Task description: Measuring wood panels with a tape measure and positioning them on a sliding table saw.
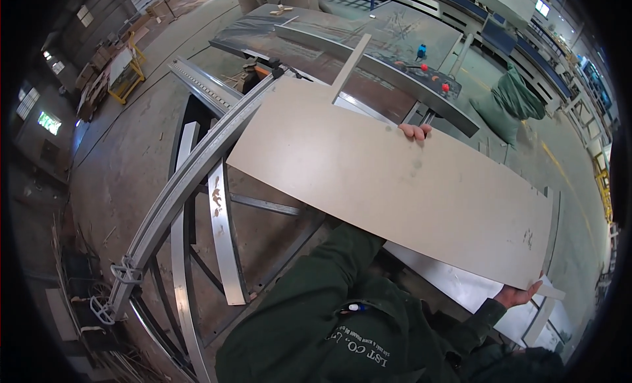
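I hold a large, flat beige board (375, 176), tilted across the front of me. My left forearm passes beneath it, and the fingers of my left hand (415, 131) curl over its far edge. At the near right corner, my right hand (519, 295) is closed on the edge, with the fingers partly hidden. A narrow beige strip (351, 67) juts out past the board's far edge; whether it is joined to the board I cannot tell. Another short pale strip (540, 322) lies by my right hand. Most of the left palm is covered by the board.
A metal saw table (388, 27) with a long fence (375, 70) stands beyond the board. A metal sliding frame (191, 169) extends at the left. Red buttons (446, 87) and a blue object (421, 51) sit at the back. A green sack (517, 97) rests at the right.
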Motion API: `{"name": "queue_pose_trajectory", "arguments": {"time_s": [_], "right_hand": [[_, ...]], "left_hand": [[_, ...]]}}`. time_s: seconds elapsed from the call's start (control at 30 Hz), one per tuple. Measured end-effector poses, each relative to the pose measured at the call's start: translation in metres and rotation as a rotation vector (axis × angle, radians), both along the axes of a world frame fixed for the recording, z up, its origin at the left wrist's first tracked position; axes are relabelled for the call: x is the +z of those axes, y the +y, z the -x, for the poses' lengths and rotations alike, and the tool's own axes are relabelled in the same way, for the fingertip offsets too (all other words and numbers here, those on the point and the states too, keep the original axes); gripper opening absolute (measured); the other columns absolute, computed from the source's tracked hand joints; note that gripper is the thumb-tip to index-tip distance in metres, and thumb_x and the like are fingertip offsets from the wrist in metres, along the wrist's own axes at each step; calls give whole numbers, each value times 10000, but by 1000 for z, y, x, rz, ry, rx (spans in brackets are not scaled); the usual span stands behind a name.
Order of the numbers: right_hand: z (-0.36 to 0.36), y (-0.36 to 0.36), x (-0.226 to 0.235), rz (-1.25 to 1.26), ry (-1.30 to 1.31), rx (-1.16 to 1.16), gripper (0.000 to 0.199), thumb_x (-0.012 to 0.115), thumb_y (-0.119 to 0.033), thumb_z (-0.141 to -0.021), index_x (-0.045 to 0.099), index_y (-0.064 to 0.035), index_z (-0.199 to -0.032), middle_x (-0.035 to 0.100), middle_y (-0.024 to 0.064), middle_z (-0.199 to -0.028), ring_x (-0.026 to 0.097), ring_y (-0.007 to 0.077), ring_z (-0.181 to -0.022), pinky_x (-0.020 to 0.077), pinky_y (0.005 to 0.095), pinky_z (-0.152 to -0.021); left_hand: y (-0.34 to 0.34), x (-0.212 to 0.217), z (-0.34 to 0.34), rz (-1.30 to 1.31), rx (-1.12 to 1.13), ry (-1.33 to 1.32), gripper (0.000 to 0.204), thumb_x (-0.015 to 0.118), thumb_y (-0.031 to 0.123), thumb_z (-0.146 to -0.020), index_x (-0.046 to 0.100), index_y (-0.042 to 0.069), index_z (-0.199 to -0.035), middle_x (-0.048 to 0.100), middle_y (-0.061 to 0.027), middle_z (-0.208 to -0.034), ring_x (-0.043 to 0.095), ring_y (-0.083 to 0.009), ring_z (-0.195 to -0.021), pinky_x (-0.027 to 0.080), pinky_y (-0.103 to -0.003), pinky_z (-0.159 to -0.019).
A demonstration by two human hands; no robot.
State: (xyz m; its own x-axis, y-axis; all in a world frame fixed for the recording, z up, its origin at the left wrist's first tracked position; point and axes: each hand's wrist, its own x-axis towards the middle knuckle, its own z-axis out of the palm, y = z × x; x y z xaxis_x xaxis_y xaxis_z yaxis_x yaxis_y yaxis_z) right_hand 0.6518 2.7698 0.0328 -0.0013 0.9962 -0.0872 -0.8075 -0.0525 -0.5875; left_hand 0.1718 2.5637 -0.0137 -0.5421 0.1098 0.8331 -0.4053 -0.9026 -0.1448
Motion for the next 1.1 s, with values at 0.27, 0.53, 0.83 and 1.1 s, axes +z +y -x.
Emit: {"name": "queue_pose_trajectory", "arguments": {"time_s": [0.27, 0.53, 0.83, 1.1], "right_hand": [[-34, 51, 9, -127, 52, 218, 483, 620, -384, -1063, 581, -90, -1444, 620, 119, -1476, 552, 335, -1391, 414, 563, -1193], [-65, 118, 56, -525, 90, 589, 710, 679, -383, -1010, 427, -46, -1582, 517, 164, -1576, 466, 353, -1472, 347, 556, -1239], [-121, 157, 82, -1093, -555, 629, 839, 700, -368, -997, 276, -87, -1664, 423, 143, -1652, 410, 331, -1508, 309, 539, -1255], [-111, 142, 112, -428, -158, 572, 710, 567, -331, -1053, 318, -43, -1653, 454, 151, -1637, 420, 315, -1511, 253, 501, -1294]], "left_hand": [[14, -13, -34, 69, -37, -51, 436, 490, 423, -1114, 525, 55, -1346, 615, -149, -1273, 375, -312, -1491, 191, -460, -1324], [57, 19, -105, 64, 142, -178, 455, 474, 431, -1108, 549, 24, -1296, 621, -137, -1198, 512, -277, -1322, 246, -429, -1292], [102, 42, -143, -175, 364, -93, 540, 458, 451, -1101, 535, -27, -1339, 564, -120, -1260, 549, -236, -1251, 233, -450, -1286], [77, 18, -176, -23, 333, -210, 482, 423, 407, -1127, 572, 3, -1343, 592, -108, -1264, 561, -246, -1260, 247, -474, -1286]]}}
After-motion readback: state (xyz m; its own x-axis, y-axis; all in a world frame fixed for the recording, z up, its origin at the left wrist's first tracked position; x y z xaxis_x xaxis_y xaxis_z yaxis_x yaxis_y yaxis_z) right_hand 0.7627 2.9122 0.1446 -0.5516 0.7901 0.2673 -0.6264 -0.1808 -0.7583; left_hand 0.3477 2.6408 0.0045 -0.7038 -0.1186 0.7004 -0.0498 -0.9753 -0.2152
